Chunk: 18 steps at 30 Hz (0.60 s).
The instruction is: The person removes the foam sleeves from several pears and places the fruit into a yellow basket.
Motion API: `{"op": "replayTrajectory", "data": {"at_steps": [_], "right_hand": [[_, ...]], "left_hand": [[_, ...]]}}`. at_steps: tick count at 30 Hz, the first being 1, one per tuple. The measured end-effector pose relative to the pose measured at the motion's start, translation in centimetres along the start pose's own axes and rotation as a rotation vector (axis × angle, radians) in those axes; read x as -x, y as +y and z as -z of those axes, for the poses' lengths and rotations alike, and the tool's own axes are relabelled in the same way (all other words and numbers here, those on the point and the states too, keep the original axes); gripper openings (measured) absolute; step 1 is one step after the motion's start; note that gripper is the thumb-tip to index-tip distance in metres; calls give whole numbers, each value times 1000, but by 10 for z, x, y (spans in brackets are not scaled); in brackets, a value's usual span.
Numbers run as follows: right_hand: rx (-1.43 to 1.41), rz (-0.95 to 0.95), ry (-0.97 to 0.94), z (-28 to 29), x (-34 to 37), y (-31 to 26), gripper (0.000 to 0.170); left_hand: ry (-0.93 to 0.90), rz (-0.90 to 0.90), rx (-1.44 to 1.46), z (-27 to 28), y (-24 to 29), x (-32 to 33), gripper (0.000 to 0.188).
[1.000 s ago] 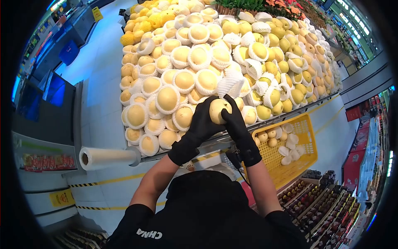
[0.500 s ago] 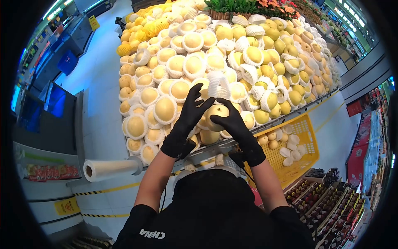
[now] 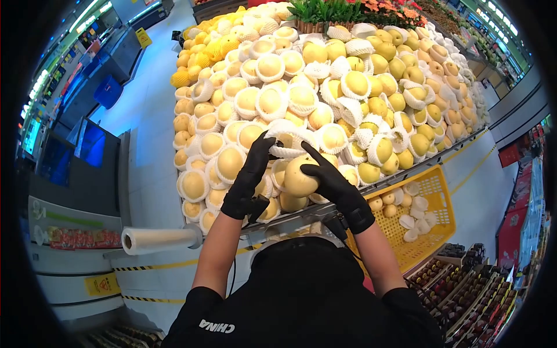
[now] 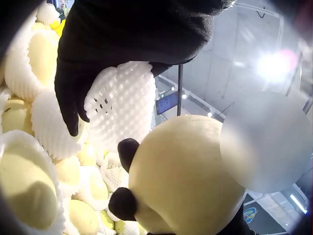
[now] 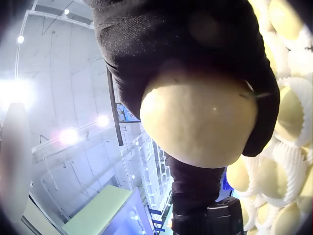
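Note:
My right hand (image 3: pixel 336 184), in a black glove, grips a round pale yellow pear (image 3: pixel 300 177) just over the front of the fruit pile. In the right wrist view the pear (image 5: pixel 200 125) sits deep in the palm with the fingers round it. A white foam net sleeve (image 3: pixel 295 139) is held by my gloved left hand (image 3: pixel 248 177), left of and a little beyond the pear. The left wrist view shows the left fingers curled at the edge of the foam net (image 4: pixel 124 105), which bulges hollow, apart from the pear (image 4: pixel 181 181).
Many pears in foam nets (image 3: pixel 270 101) fill the sloping stand. A yellow basket (image 3: pixel 432 232) to the right holds several pears and loose foam nets. A plastic bag roll (image 3: pixel 159 239) juts out at the stand's front left. Boxes of dark fruit (image 3: pixel 464 296) lie at lower right.
The left hand, earlier at the pear and then open beside it, now holds the foam net, which has come nearer and opened into a ring. The right hand has kept the pear and tilted it.

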State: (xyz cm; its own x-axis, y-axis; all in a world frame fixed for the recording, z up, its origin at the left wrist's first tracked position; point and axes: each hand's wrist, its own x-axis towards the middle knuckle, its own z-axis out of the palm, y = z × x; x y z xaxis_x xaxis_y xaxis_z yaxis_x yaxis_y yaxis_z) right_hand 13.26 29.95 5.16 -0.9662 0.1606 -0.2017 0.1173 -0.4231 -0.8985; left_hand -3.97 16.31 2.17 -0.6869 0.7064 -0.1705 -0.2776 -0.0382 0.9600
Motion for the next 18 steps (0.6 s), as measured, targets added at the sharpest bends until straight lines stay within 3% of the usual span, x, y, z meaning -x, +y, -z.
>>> {"op": "replayTrajectory", "data": {"at_steps": [9,11,13,14,16,18], "right_hand": [[-248,-10,-211,10,14,-27,63],[-313,31,-157,25,11,-18,53],[-318,35,-55,27,12,-27,54],[-527,-3,-18,36,8,-21,59],[-175,216,0,40,12,-23,63],[-212,187,74,40,13,-29,70]], "left_hand": [[52,65,68,-3,2,-5,32],[126,13,23,-1,3,-4,31],[182,-8,10,-3,7,-1,31],[201,-3,20,-4,9,-1,30],[216,-17,42,-7,11,0,30],[211,-54,64,-10,11,0,29]]}}
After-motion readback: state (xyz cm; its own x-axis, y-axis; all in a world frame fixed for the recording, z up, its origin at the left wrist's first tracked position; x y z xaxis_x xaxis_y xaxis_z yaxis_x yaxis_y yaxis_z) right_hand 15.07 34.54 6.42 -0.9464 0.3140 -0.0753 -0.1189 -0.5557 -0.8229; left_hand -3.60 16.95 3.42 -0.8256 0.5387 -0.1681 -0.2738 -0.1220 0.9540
